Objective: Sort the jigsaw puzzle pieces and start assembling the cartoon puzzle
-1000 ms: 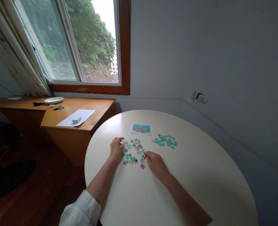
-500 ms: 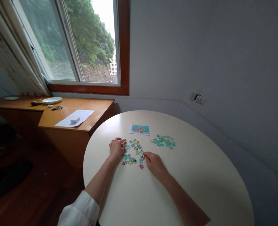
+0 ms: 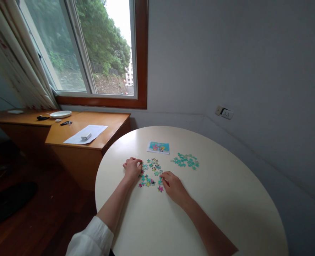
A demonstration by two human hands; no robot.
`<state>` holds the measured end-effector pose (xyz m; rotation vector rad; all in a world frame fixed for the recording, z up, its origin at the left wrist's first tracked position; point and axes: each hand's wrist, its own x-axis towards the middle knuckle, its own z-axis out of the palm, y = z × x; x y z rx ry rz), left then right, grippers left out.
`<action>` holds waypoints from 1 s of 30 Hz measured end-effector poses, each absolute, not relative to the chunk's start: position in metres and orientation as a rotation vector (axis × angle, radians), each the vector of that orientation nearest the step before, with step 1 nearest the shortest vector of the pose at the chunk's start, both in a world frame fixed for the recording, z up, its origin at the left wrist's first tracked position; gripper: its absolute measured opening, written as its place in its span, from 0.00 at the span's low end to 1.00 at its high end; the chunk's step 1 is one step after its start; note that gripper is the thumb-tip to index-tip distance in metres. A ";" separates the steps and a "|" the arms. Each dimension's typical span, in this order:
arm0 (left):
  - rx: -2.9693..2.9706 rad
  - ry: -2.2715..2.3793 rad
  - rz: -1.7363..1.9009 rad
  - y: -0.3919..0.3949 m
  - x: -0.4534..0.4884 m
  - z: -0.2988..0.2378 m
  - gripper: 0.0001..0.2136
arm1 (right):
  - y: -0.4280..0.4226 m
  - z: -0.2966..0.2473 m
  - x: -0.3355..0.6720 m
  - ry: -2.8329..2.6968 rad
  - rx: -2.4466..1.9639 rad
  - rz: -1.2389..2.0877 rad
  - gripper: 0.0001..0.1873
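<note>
Turquoise pieces (image 3: 191, 162) lie near-right of the picture card (image 3: 158, 147), presumably grouped by colour, while your left hand (image 3: 132, 169) and right hand (image 3: 172, 185), apart, flank mixed pieces (image 3: 148, 180) on its near side, any grip indiscernible.

1. A round, cream-white tabletop (image 3: 226, 202), smooth and pale, with a plain curved edge. Soft light gleams on its far left side, and its near edge runs out of view.
2. Toward the far edge, a small rectangular picture card (image 3: 158, 147) lies flat. It shows a pink figure on the left and a yellow one on the right, against turquoise.
3. To the card's right and a little nearer, turquoise jigsaw pieces (image 3: 191, 163) lie in a loose cluster.
4. Nearer than the card, mixed-colour jigsaw pieces (image 3: 148, 180) lie scattered: turquoise, yellow, pink and dark tones.
5. At that scatter's near right side lies a bright pink piece (image 3: 160, 189).
</note>
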<state>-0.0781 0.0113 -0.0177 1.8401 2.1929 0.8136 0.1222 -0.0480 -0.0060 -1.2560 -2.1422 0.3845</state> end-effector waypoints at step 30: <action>1.769 2.182 0.779 0.014 -0.075 -0.005 0.10 | -0.059 -0.004 0.112 -2.354 -1.172 0.160 0.13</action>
